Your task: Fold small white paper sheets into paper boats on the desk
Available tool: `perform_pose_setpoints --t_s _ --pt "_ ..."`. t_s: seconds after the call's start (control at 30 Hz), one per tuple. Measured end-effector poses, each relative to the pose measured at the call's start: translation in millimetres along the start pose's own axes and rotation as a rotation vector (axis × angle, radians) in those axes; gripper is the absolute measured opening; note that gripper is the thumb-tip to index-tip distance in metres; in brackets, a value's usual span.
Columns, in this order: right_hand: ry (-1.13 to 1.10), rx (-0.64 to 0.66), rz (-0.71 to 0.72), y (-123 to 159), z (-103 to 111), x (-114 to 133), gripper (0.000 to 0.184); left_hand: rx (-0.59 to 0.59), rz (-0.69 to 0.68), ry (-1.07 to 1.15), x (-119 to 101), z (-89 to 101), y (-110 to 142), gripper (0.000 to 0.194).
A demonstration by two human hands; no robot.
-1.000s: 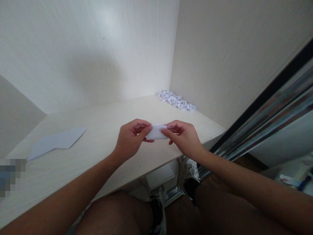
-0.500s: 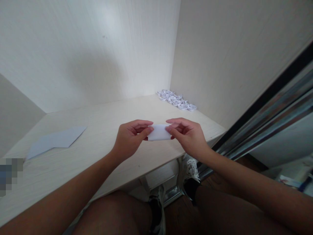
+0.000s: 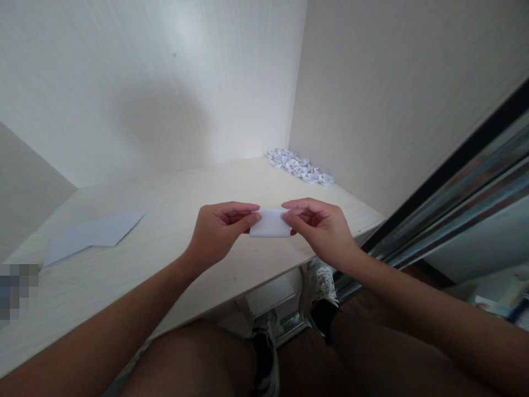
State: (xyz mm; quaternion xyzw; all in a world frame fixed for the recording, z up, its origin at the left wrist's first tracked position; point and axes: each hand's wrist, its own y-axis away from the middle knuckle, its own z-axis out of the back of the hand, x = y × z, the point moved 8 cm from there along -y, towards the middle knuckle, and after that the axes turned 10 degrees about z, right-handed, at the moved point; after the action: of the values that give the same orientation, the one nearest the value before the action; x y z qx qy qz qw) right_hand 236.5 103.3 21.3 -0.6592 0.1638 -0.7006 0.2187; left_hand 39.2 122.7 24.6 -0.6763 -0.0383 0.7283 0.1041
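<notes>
A small folded piece of white paper (image 3: pixel 270 225) is held level between my two hands, above the front part of a pale wooden shelf (image 3: pixel 165 193). My left hand (image 3: pixel 219 229) pinches its left end, thumb on top and fingers behind. At the right end my right hand (image 3: pixel 318 226) pinches it the same way. The paper's lower edge looks like a straight fold. Fingers hide both ends of the paper.
Several small folded white paper pieces (image 3: pixel 300 166) lie clustered in the back right corner. Flat white sheets (image 3: pixel 95 231) lie on the left. Side walls and a dark metal door track (image 3: pixel 446 182) bound the right. My knees and shoes (image 3: pixel 322 286) are below the shelf's front edge.
The paper is turned slightly, its lower edge now straighter and more level. Both hands keep their grip and have hardly moved.
</notes>
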Motion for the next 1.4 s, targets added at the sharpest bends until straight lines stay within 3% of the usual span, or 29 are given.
perform_pose_setpoints --t_s 0.4,0.7,0.77,0.97,1.2,1.4 --pt "0.085 0.014 0.075 -1.2 1.9 7.5 0.017 0.037 -0.03 0.016 -0.9 -2.6 -0.6 0.013" --pt "0.089 0.092 0.048 0.5 -7.2 7.7 0.015 0.19 -0.003 -0.047 -2.5 -13.3 2.5 0.015" --pt "0.07 0.104 0.021 1.4 -9.4 6.7 0.023 0.161 -0.004 -0.065 -0.7 -12.0 2.6 0.014" --pt "-0.082 0.135 -0.102 4.4 -18.0 -1.8 0.044 -0.086 -0.061 0.038 0.9 2.6 4.2 0.021" --pt "-0.148 0.072 -0.062 0.2 -17.4 -2.8 0.042 -0.023 -0.097 0.123 -1.5 -3.2 8.4 0.019" --pt "-0.171 0.012 0.0 -1.7 -10.8 5.3 0.034 0.071 -0.08 0.12 -1.9 -9.9 13.0 0.033"
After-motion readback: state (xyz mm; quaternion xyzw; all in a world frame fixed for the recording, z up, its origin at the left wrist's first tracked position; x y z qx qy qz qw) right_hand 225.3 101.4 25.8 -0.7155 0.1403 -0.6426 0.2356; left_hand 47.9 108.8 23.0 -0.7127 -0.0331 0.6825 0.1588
